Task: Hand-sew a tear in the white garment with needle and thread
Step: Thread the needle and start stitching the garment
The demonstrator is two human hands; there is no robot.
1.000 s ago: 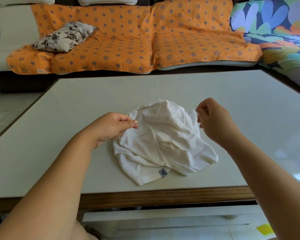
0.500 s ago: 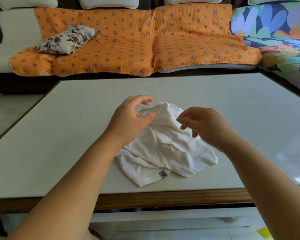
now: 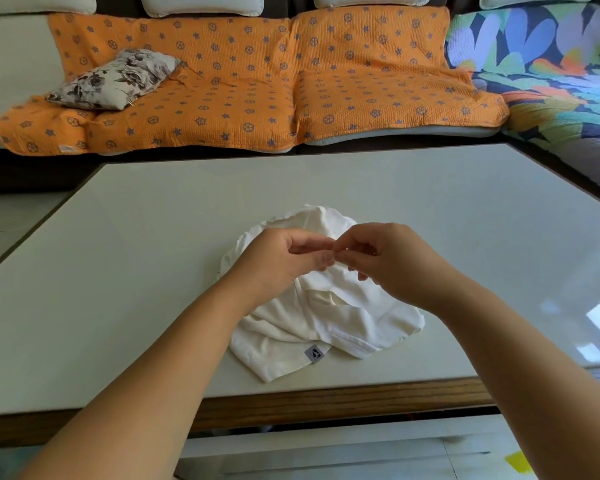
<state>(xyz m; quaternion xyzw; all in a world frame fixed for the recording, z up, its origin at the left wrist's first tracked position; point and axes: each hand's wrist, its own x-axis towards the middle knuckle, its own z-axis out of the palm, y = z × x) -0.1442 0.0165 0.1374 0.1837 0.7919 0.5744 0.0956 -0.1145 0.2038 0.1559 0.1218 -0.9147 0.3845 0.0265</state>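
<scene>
The white garment (image 3: pixel 329 317) lies crumpled on the pale table (image 3: pixel 153 271) near its front edge, with a small grey label (image 3: pixel 314 353) at its hem. My left hand (image 3: pixel 278 261) and my right hand (image 3: pixel 388 261) hover just above the cloth's upper half. Their fingertips meet at one spot in a pinch. The thread in my left fingers and the needle in my right are too thin to make out here. The tear is hidden under my hands.
The table has a wooden front edge (image 3: pixel 326 403). Behind it stands a sofa with an orange patterned cover (image 3: pixel 257 91), a floral cushion (image 3: pixel 115 79) and a colourful throw (image 3: pixel 551 74) at the right.
My hands were spread apart with a thread stretched between them over the garment. Both have moved inward, and their fingertips now touch above the cloth.
</scene>
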